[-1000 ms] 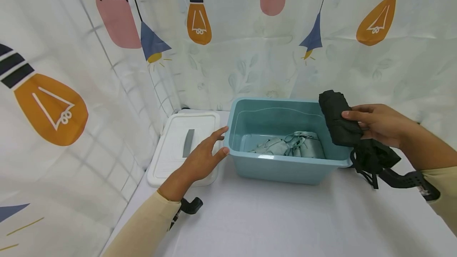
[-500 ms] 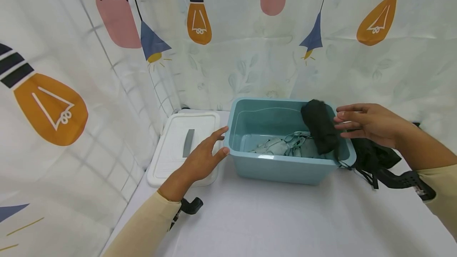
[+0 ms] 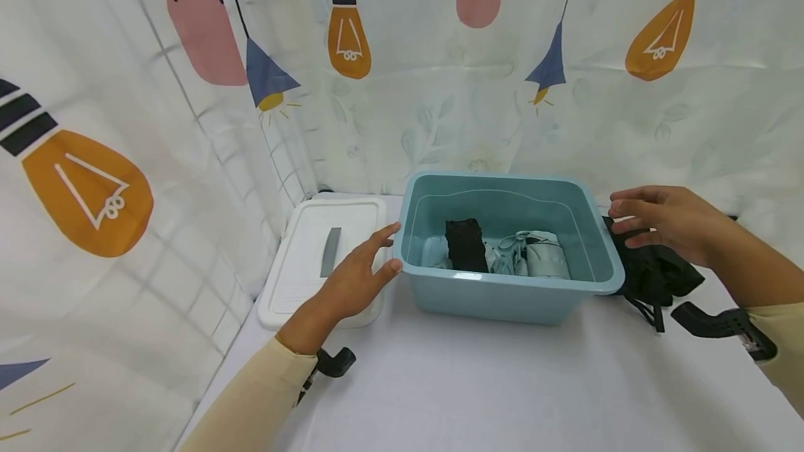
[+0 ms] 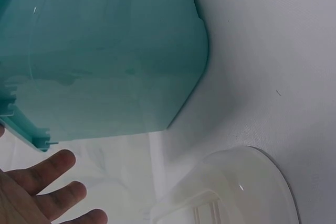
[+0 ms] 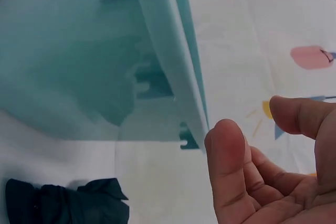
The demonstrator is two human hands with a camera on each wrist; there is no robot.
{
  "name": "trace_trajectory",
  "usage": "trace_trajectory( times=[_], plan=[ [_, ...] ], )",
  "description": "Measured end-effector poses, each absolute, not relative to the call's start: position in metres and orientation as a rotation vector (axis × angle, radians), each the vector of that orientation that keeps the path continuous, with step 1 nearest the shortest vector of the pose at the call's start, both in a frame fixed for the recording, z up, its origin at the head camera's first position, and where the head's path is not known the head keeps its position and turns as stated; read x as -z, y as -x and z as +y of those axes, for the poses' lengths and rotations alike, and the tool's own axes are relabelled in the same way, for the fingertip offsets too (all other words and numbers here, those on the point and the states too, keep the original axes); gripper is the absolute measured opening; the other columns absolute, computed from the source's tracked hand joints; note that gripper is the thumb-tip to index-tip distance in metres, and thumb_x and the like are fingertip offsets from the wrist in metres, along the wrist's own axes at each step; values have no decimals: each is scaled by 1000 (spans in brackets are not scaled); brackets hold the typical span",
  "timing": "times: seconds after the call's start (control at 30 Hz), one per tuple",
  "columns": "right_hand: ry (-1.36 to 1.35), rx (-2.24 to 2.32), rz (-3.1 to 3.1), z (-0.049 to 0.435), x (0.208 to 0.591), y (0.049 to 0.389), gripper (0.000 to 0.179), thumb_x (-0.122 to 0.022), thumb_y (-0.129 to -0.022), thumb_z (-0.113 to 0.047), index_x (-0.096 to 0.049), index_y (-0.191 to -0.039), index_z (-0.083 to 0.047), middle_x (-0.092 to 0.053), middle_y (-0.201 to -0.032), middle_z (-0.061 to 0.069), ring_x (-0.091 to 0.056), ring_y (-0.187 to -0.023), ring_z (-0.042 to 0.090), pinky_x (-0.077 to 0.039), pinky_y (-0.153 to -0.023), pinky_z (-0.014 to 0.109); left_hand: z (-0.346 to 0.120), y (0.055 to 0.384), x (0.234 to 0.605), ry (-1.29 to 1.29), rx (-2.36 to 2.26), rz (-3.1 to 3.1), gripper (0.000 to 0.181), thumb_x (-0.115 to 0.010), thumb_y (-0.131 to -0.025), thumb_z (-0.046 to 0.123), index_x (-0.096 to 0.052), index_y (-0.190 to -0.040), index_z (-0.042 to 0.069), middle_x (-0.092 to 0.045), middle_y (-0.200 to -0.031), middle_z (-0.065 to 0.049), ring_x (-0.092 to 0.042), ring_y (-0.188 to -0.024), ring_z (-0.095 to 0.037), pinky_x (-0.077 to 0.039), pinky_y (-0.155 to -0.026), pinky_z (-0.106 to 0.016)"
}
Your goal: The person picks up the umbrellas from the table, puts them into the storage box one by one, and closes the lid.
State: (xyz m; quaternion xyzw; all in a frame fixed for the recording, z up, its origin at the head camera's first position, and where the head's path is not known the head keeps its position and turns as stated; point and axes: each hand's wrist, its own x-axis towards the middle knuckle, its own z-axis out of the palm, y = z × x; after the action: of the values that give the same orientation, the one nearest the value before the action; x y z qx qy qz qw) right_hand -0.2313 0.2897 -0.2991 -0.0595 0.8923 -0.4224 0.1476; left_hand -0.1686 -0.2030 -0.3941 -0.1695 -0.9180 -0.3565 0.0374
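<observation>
A light-blue plastic tub (image 3: 490, 298) stands open on the table. Inside it, toward the left, lies a rolled black fabric bundle (image 3: 466, 246); to its right is a pale grey-green rolled bundle (image 3: 546, 257) with loose straps. My left hand (image 3: 348, 277) has its fingers extended at the tub's left rim, the thumb close to the wall. Off the right rim hovers my right hand (image 3: 675, 222), fingers loosely bent and holding nothing. Below it, another black fabric bundle (image 3: 656, 274) with cords rests on the table, also visible as a dark roll (image 5: 68, 203) in the right wrist view.
To the tub's left lies a white lid (image 3: 301, 257) with a grey handle (image 3: 331, 252). Behind and to the left hangs a white curtain (image 3: 414, 89) printed with lamps and bulbs. A white cloth (image 3: 477, 389) covers the table.
My right hand has let go of the black fabric bundle, which dropped into the tub and now lies at its left part. The right hand has drawn slightly back right; my left hand stayed.
</observation>
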Motion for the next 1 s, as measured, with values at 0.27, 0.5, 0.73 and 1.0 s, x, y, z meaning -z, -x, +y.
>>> trace_trajectory(
  times=[0.27,0.5,0.73,1.0],
  plan=[
    [191,1258,2592,314,309,231,67,-40,-111,-41,-28,-155,8,-40,-147,34,-63,-95,-4,-58,-80,29,-204,170,392,538,1050,-2816,69,-48,-101,66,-24,-162,43,-51,-148,-9,-46,-138,-35,-40,-105,-66],
    [163,1274,2563,332,318,232,69,-38,-112,-42,-25,-155,10,-42,-145,29,-62,-95,-6,-58,-81,29,-202,170,383,535,979,-2841,68,-55,-102,56,-28,-161,36,-49,-150,-10,-44,-139,-34,-39,-106,-66],
    [128,1241,2584,343,328,233,73,-38,-111,-44,-23,-155,12,-39,-147,33,-59,-91,-11,-57,-79,25,-201,171,383,518,986,-2854,67,-58,-101,50,-30,-160,34,-49,-151,-10,-43,-140,-35,-37,-107,-67],
    [77,1195,2627,360,339,236,75,-37,-112,-44,-21,-153,16,-33,-148,43,-58,-88,-10,-56,-75,22,-203,173,382,555,1003,-2841,70,-53,-100,61,-30,-160,34,-49,-151,-10,-44,-140,-33,-38,-107,-65]
  ],
)
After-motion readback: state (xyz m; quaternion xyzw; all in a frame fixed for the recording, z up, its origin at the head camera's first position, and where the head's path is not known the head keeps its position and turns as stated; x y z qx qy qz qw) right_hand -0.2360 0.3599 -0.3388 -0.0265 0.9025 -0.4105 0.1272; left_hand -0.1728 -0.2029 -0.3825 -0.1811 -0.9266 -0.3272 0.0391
